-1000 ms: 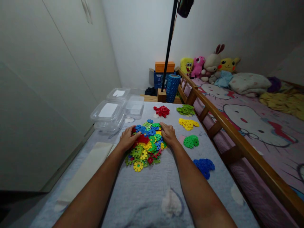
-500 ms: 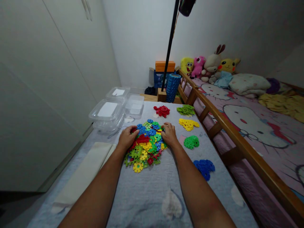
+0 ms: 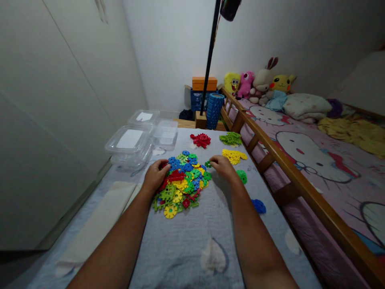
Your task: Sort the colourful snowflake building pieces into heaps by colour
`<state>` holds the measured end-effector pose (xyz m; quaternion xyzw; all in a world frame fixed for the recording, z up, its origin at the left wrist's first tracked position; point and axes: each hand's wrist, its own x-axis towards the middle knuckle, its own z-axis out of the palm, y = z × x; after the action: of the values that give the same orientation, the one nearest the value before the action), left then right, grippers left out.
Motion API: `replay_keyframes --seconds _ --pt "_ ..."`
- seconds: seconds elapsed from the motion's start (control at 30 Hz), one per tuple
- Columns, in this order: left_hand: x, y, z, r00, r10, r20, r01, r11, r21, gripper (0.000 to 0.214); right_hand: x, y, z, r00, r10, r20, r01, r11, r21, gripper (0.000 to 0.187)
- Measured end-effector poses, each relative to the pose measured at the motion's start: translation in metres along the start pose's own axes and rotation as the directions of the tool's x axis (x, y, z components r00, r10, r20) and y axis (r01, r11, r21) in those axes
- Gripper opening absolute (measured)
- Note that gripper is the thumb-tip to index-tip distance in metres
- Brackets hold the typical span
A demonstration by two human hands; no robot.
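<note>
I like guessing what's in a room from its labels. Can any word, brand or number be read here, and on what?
No text here is clear enough to quote.
blue box by the far wall: pale print, too blurred to read.
white patches on the lids of the clear containers: no writing can be made out.
orange box: no writing visible.
pile of plastic pieces: no print visible.

Between the left fingers [image 3: 163, 165] and the right fingers [image 3: 213, 160], the pile of plastic discs [image 3: 180, 185] mixes blue, green, yellow and red. Beyond the right fingers lie a red heap [image 3: 200, 140], a lime heap [image 3: 230, 139] and a yellow heap [image 3: 233, 155]. The quilt [image 3: 186, 245] is grey with white patches.
</note>
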<state>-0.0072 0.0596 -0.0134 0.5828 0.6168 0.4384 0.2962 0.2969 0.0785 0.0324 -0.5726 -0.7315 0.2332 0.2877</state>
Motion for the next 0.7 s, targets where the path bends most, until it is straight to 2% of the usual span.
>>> replay_keyframes --seconds 0.07,0.17,0.27,0.43,0.53,0.6,0.7 --pt "0.000 0.001 0.000 1.000 -0.009 0.001 0.009 1.000 -0.005 0.048 -0.005 0.009 -0.029 0.998 0.050 0.035 -0.050 0.999 0.012 0.013" --pt "0.000 0.001 0.000 1.000 -0.013 0.005 0.013 1.000 0.004 0.048 -0.016 0.033 -0.068 0.988 0.154 -0.027 -0.154 0.988 -0.021 0.011" --pt "0.000 -0.001 0.000 1.000 -0.008 0.008 0.008 1.000 0.007 0.047 -0.029 0.056 -0.092 0.962 0.272 -0.020 -0.273 0.962 -0.014 0.004" --pt "0.001 -0.003 0.000 1.000 0.012 0.008 -0.012 1.000 0.023 0.047 -0.040 0.071 -0.101 0.920 0.371 0.123 -0.380 0.923 0.056 0.005" --pt "0.001 -0.002 0.000 1.000 0.009 0.007 -0.009 1.000 0.023 0.047 -0.040 0.071 -0.099 0.888 0.433 0.155 -0.442 0.896 0.029 0.008" --pt "0.001 -0.001 0.000 1.000 0.000 0.008 0.000 1.000 0.022 0.047 -0.039 0.071 -0.099 0.888 0.446 0.110 -0.449 0.894 -0.002 0.012" --pt "0.000 0.000 -0.001 1.000 -0.006 0.008 0.006 1.000 0.027 0.047 -0.038 0.067 -0.099 0.916 0.402 -0.004 -0.402 0.914 -0.051 0.016"
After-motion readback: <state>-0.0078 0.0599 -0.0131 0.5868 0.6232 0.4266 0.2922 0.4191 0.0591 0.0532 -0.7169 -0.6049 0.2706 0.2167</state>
